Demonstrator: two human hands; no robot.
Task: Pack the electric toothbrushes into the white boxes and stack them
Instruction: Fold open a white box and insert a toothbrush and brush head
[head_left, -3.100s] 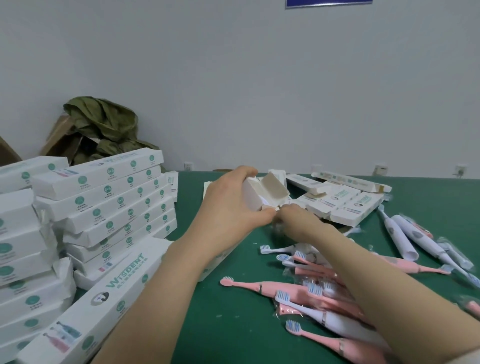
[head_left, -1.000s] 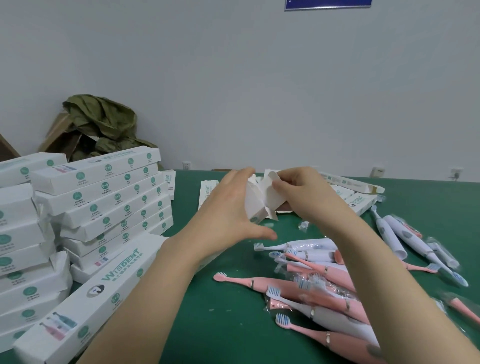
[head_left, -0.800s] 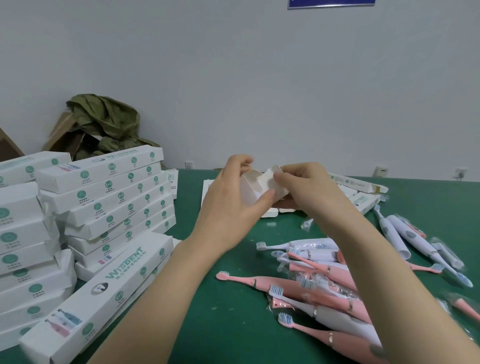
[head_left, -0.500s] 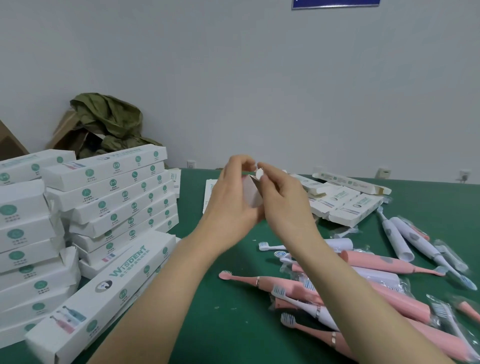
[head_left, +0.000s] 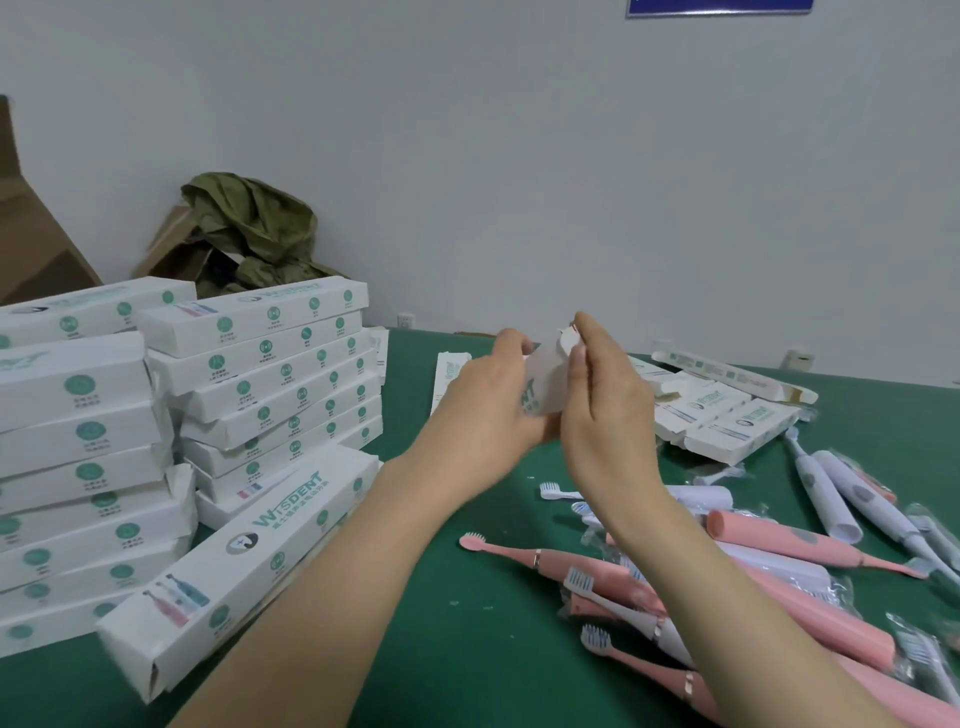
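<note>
Fingertips (head_left: 586, 326) of the right hand (head_left: 608, 421) pinch the end flap (head_left: 568, 340) of a box (head_left: 545, 387), thumb and forefinger closed on the card. The left hand (head_left: 483, 415) wraps the box body, fingers curled round it, and holds it lifted above the table (head_left: 457, 654) with the flap end pointing away from the person. Both hands hide the inside, so I cannot tell whether a brush is already in it.

The step looks like closing that end. To do it well, I would fold the side tabs in first. Then I would bend the flap along its crease and slide its tongue inside the wall rather than force it. The left grip should be light enough not to crush the thin card.

Loose brushes (head_left: 753, 587), pink and white, lie heaped just right of the forearms, with open boxes (head_left: 727, 415) beyond them. Closed boxes stand in a stack (head_left: 270, 374) to the left, and a loose box (head_left: 249, 561) lies at an angle in front of it. The finished box likely belongs there.
</note>
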